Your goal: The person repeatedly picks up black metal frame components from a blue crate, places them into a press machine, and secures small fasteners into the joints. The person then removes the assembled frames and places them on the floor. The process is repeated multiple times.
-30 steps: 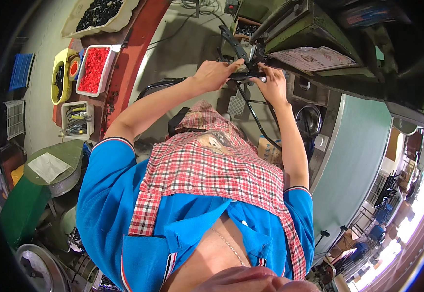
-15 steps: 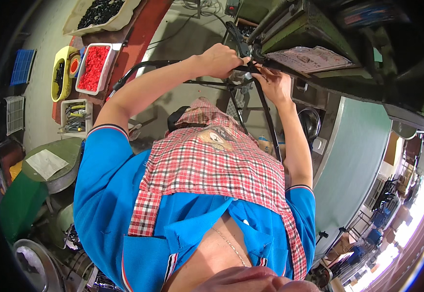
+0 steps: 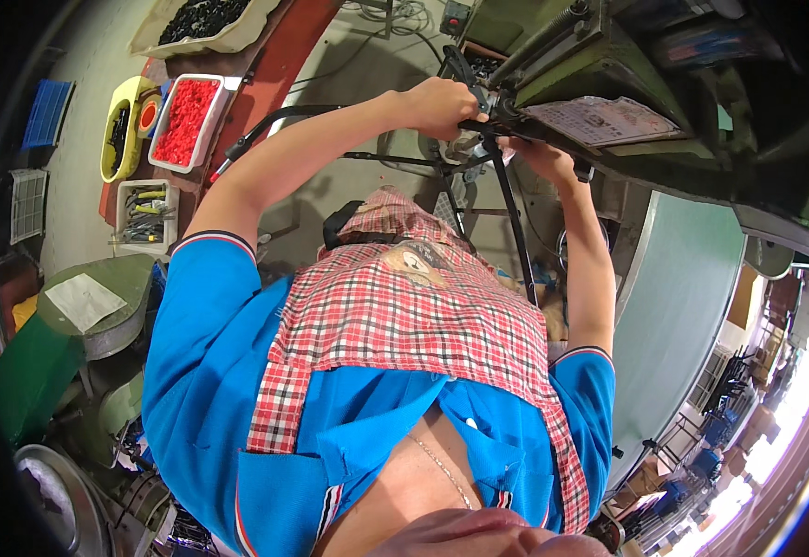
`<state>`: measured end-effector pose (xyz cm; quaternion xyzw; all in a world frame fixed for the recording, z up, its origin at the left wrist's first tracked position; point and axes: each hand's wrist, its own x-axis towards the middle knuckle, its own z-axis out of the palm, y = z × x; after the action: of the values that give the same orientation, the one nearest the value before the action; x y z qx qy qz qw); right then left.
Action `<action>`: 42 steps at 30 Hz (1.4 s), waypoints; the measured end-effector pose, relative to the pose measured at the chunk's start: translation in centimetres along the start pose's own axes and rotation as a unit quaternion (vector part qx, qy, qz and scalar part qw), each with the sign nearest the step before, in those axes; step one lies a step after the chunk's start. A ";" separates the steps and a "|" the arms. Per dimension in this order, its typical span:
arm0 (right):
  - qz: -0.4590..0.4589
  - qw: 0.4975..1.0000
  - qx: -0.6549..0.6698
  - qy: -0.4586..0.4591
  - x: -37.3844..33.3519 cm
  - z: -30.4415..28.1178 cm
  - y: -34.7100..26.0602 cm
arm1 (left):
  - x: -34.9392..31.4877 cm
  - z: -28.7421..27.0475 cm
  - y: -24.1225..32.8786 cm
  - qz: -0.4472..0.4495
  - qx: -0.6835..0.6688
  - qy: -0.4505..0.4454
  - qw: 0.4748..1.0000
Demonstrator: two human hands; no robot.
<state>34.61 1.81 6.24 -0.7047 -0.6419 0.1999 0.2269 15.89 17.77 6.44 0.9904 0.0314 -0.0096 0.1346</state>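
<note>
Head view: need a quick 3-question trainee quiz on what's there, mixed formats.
1. True or false: the left hand is closed around the black metal rod at the green machine.
2. What colour are the small parts in the white tray? A red, B blue, C green.
3. Fill in: over the blue shirt lies a red ____ apron.

Key: 1 true; 2 A; 3 checked.

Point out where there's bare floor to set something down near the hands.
Bare grey floor lies between the red-edged bench and the green machine. It's crowded where left hand and right hand grip the black rod frame.
</note>
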 end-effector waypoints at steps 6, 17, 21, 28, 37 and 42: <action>0.022 0.992 0.107 -0.064 1.0 0.5 2.3 | -0.4 0.1 1.0 -0.015 0.010 0.020 1.000; 0.013 0.954 -0.190 0.230 -7.8 3.0 -3.7 | -7.8 2.5 0.8 -0.157 -0.127 0.086 0.976; 0.262 0.959 -0.027 0.108 -12.8 7.2 -2.0 | -8.2 3.0 1.3 -0.160 -0.165 0.088 0.969; 0.241 0.953 -0.043 0.180 -12.5 6.9 -3.3 | -7.5 2.8 0.7 -0.144 -0.213 0.090 0.962; 0.238 0.952 -0.036 0.187 -12.5 6.9 -2.8 | -7.8 2.4 1.2 -0.147 -0.220 0.098 0.959; 0.231 0.953 -0.029 0.192 -12.6 7.1 -2.5 | -7.8 2.2 1.1 -0.139 -0.215 0.100 0.962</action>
<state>27.24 -10.09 1.76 -0.8652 -0.4109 0.0893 0.2730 8.18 15.71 4.79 0.9199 0.1829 0.0776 0.3380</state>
